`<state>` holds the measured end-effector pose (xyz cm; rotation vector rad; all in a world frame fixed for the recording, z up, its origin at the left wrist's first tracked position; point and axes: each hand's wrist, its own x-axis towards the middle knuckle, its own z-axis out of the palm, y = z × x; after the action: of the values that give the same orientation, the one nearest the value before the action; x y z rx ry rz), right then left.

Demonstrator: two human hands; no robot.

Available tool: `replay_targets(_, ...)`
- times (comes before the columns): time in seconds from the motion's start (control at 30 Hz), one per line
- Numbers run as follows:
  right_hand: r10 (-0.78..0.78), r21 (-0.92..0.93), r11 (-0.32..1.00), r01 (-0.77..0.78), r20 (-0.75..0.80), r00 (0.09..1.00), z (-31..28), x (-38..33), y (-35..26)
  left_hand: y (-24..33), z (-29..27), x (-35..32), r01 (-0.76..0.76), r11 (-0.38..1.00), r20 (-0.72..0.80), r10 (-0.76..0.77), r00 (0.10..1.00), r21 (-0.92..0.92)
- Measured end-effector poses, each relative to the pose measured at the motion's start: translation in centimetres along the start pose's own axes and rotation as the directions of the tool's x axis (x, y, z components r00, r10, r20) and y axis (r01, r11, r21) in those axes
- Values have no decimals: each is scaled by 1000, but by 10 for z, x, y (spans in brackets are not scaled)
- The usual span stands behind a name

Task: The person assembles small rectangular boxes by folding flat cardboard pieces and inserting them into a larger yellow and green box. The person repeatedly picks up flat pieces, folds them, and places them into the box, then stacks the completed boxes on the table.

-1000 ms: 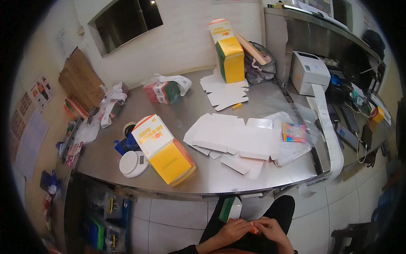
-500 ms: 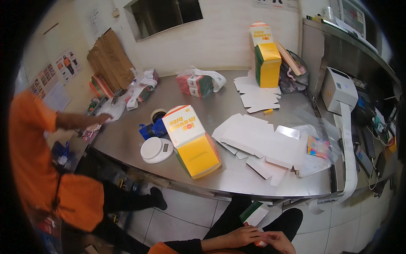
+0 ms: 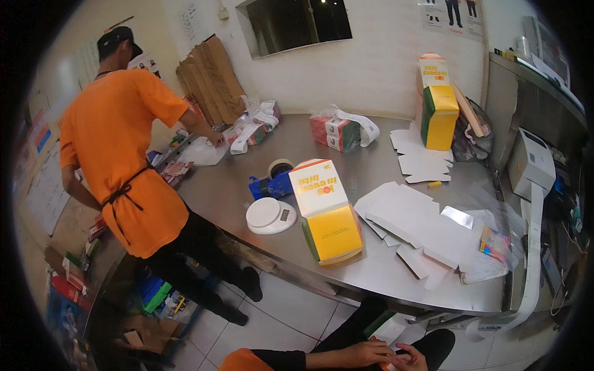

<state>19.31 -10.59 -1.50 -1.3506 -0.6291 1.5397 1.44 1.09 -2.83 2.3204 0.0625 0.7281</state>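
Note:
Low in the view, both my hands meet over my lap on a partly hidden white, green and orange carton [image 3: 388, 330]. My left hand [image 3: 364, 354] has its fingers closed on the carton's near part. Beside it, my right hand [image 3: 411, 358] pinches at the same orange-edged part, its fingertips close to the left ones. The fingers cover most of what they grip. On the steel table ahead stands a yellow, green and white box [image 3: 334, 234] with its lid flap raised.
Left of the box are a white scale [image 3: 266, 216] and a blue tape dispenser [image 3: 270, 187]. Flat white cartons [image 3: 421, 226] lie to the right, a label printer [image 3: 531, 164] beyond. A second yellow box [image 3: 440, 117] stands behind. A co-worker [image 3: 127, 161] in orange reaches toward plastic-wrapped packs.
My view has swung left, so the table's things sit further right and more of the co-worker shows. My hands stay together at the carton on my lap.

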Motion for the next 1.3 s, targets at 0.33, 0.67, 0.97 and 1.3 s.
replay_targets(0.33,112,-23,994,-110,202,973,0,-5,-3,17,0,-6,242,925,71,-232,970,-292)
replay_targets(0.67,-655,-665,656,356,-269,706,31,1,-10,-1,-9,1,321,-107,260,-836,483,-941)
replay_targets(0.97,-315,-251,938,240,-324,892,37,21,-25,2,-20,8,709,13,432,-785,444,-705)
replay_targets(1.3,-485,-409,813,415,-80,871,50,22,-61,23,-70,27,496,752,-108,-590,800,-435)
